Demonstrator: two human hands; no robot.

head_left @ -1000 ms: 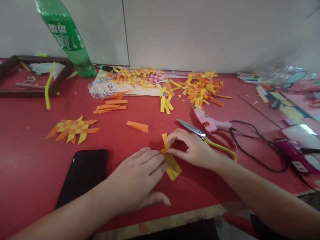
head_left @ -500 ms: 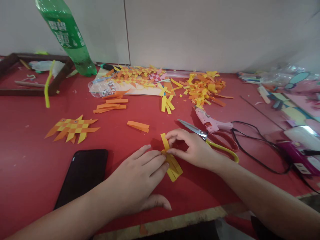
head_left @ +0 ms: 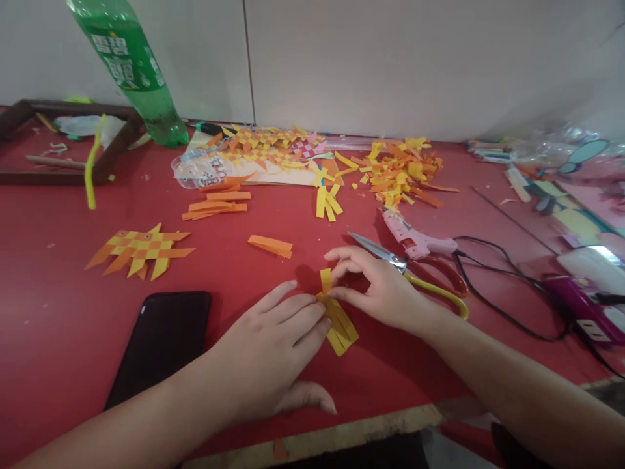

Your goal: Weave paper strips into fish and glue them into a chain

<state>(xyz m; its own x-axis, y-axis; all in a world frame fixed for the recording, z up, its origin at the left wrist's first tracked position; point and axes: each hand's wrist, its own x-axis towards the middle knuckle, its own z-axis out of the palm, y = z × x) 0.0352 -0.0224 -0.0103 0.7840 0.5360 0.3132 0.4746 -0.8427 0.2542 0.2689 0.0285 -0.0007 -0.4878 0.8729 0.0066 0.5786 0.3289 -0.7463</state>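
A small bundle of yellow paper strips [head_left: 339, 324] lies on the red table [head_left: 58, 312] in front of me. My left hand [head_left: 273, 352] rests flat on it, fingers stretched out and pressing the strips' left edge. My right hand [head_left: 378, 290] pinches one yellow strip [head_left: 325, 280] between thumb and forefinger and bends its end upward. Both hands meet at the bundle.
Scissors [head_left: 415, 270] and a pink glue gun [head_left: 415, 240] lie just right of my right hand. A black phone [head_left: 161, 345] sits at the left. A woven paper piece [head_left: 141, 247], loose orange strips [head_left: 271, 245], a scrap pile [head_left: 398, 169] and a green bottle [head_left: 131, 65] lie farther back.
My right hand has curled the raised yellow strip lower and closer to the bundle. My left hand has stayed pressed on the strips.
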